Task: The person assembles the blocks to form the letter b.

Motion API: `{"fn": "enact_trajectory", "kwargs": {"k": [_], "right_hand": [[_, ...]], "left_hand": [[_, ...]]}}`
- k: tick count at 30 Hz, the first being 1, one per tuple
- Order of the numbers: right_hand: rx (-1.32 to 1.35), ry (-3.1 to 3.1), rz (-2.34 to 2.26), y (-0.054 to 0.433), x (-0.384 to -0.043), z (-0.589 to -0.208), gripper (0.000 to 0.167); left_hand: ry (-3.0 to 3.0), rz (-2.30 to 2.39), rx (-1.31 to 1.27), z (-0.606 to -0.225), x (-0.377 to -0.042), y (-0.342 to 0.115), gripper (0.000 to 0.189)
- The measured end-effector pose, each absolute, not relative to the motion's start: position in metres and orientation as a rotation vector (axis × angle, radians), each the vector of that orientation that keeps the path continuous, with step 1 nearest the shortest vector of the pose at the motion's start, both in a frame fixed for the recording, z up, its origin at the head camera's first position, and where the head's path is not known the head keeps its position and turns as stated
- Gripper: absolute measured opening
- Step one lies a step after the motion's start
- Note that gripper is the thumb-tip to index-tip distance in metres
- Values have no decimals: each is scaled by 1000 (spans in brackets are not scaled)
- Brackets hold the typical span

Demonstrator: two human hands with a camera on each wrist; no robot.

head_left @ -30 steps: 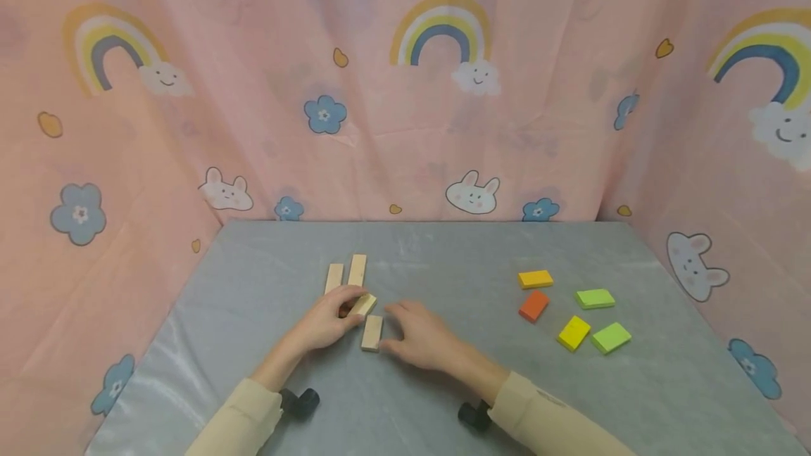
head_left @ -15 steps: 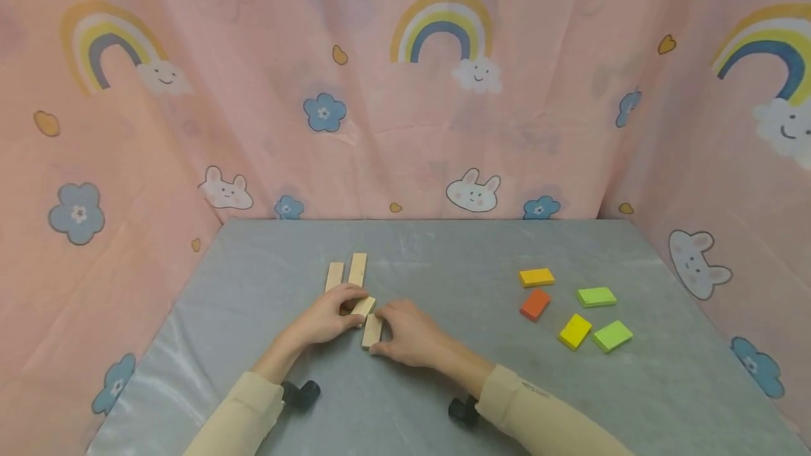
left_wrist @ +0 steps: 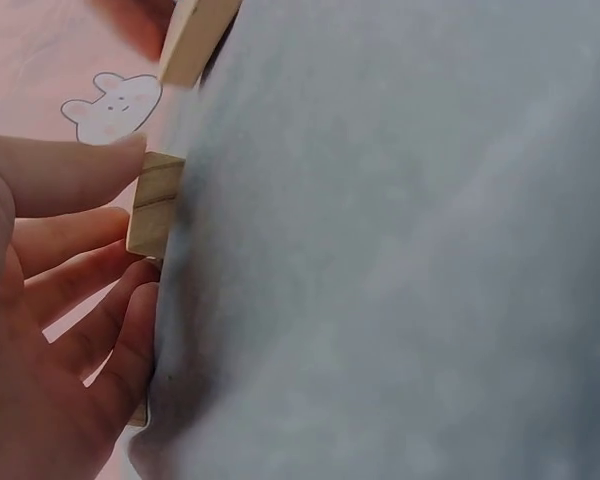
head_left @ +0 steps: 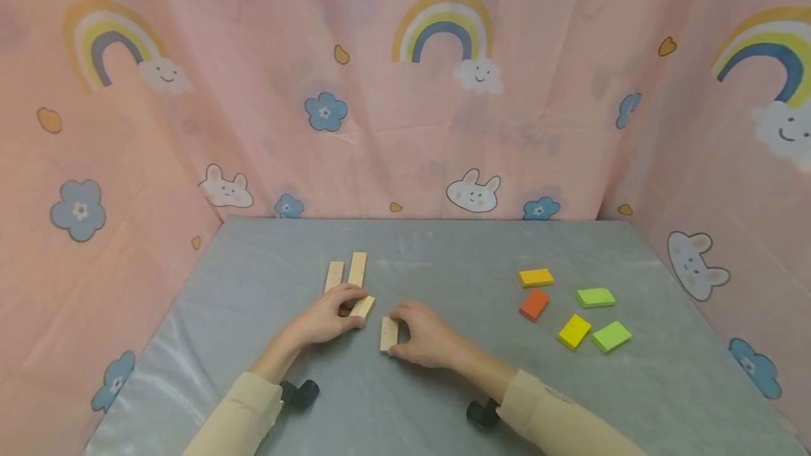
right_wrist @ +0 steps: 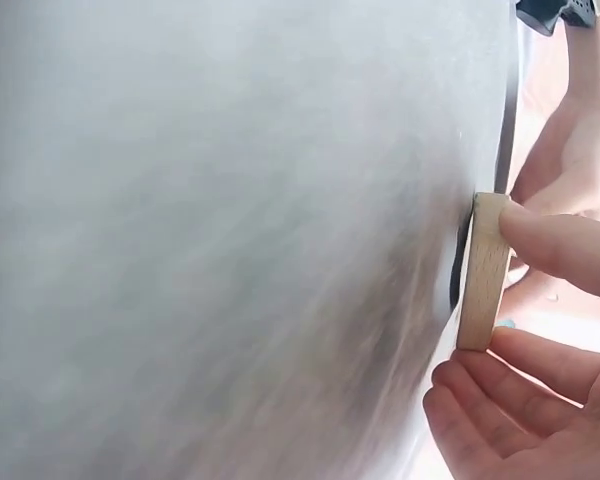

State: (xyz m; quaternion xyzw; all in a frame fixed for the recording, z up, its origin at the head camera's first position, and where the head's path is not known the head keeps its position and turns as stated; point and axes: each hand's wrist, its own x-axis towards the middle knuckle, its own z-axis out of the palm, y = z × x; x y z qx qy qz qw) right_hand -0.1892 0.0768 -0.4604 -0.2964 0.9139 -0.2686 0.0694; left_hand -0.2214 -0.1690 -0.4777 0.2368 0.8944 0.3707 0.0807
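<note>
And there it is, the pale wooden block, just to the right of the slanted block and a bit nearer the person, with a gap between the two! The right hand has it pinched, thumb at one end, fingertip at the other; whether it clears the table, nobody can tell. Over to the slanted block itself: the left hand grips that one between thumb and finger. Just beyond the slanted block lie two upright-pointing wooden strips, side by side and apart, their near ends hidden by the left hand. And well to the right of the slanted block, a scatter of colour: an orange block, a red-orange block, a yellow block and two green blocks. Behind the lot, a pink curtain!
</note>
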Motion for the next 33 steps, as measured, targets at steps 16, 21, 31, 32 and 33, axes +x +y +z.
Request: {"fn": "enact_trajectory", "kwargs": {"k": [16,21,31,32,33], "right_hand": [[-811,2688,-946,129,-176,-466,49],[-797,2664,-942,139,-173,-464,51],[-764,2626,-885,151,-166,-459,56],[-769,2624,-879,152,-165,-458,56],[-777,2621,-877,154,-165,-458,57]], "left_hand": [[2636,1101,682,-478,-224,-169,55],[2630,1108,677,-479,-225,-170,55],[2651,1118,679,-476,-221,-167,54],[2654,1121,675,-475,-221,-166,54],[2657,1123,673,-475,-221,-166,54]]}}
